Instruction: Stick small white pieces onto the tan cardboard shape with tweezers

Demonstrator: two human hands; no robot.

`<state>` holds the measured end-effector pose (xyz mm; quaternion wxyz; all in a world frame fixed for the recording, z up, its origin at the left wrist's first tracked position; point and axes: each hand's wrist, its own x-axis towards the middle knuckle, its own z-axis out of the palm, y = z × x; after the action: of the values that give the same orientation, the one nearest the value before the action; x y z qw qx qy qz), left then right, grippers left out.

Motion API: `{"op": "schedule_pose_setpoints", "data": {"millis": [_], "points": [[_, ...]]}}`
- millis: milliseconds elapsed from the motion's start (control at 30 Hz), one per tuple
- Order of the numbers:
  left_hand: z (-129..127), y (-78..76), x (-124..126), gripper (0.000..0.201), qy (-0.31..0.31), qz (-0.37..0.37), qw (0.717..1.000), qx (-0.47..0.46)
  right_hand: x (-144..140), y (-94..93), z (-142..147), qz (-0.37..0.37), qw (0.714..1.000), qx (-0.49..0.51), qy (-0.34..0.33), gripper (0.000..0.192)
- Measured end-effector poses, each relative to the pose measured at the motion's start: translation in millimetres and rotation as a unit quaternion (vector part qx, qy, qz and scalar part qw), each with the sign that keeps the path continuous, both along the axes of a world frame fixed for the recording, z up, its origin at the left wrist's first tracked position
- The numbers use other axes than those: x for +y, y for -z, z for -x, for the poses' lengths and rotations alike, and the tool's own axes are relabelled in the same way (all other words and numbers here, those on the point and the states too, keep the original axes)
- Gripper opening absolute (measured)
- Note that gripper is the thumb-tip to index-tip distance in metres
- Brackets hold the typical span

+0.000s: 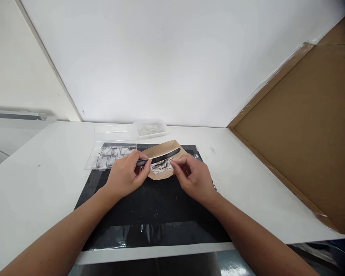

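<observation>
White wall (161, 69), white table (258, 180), perhaps a bluish floor (232, 264) below.

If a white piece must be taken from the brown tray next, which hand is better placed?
Probably the right hand: it is close to the white pieces in the brown tray. The left hand pinches the dark curved strip. Whether the right holds something small is unclear.

The box with little rooms (93, 163) is clear, shiny plastic; the tub (153, 135) is cloudy plastic. The small tray (162, 176) looks like brown paper (dull, like a lunch bag). The big board (301, 138) is cardboard. The black mat (149, 205) is dull, its front strip (158, 234) glossy. The table (247, 172) looks smooth.
</observation>
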<state>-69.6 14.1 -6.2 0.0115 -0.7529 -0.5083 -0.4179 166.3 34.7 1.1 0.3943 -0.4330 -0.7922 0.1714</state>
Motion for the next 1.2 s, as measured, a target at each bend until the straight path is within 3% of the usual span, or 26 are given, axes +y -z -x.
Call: {"op": "schedule_pose_setpoints", "data": {"millis": [67,167,400,600,800,967,1133,1200], "points": [[-0.3,-0.9,-0.6,0.015,0.006,0.006,1.0,-0.007,7.0,1.1,-2.7,0.005,0.997,0.013,0.076,0.024],[-0.5,-0.5,-1.1,0.016,0.022,0.007,1.0,-0.009,12.4,3.6,-4.2,0.005,0.992,0.02,0.123,0.029],[-1.4,4.9,-1.9,0.014,0.057,-0.023,0.998,-0.006,-3.9,3.9,10.5,-0.016,0.995,-0.03,0.098,0.024],[-1.8,8.2,-1.7,0.014,0.058,-0.043,0.997,0.013,7.7,3.4,2.6,-0.012,0.987,-0.001,0.158,0.026],[-1.9,11.0,-1.5,0.015,0.06,-0.032,0.997,0.027,4.5,9.7,9.9,0.001,0.996,-0.036,0.081,0.026],[-2.4,9.1,-1.6,0.014,0.06,-0.04,0.997,0.018,8.9,6.5,6.3,-0.017,0.988,0.002,0.155,0.029],[-2.7,12.0,-1.6,0.017,0.065,-0.022,0.997,0.035,8.1,7.1,9.5,-0.01,0.996,-0.002,0.091,0.027],[-1.9,12.3,-0.7,0.016,0.061,-0.029,0.997,0.028,8.1,6.5,10.8,-0.012,0.994,-0.005,0.105,0.026]]}}
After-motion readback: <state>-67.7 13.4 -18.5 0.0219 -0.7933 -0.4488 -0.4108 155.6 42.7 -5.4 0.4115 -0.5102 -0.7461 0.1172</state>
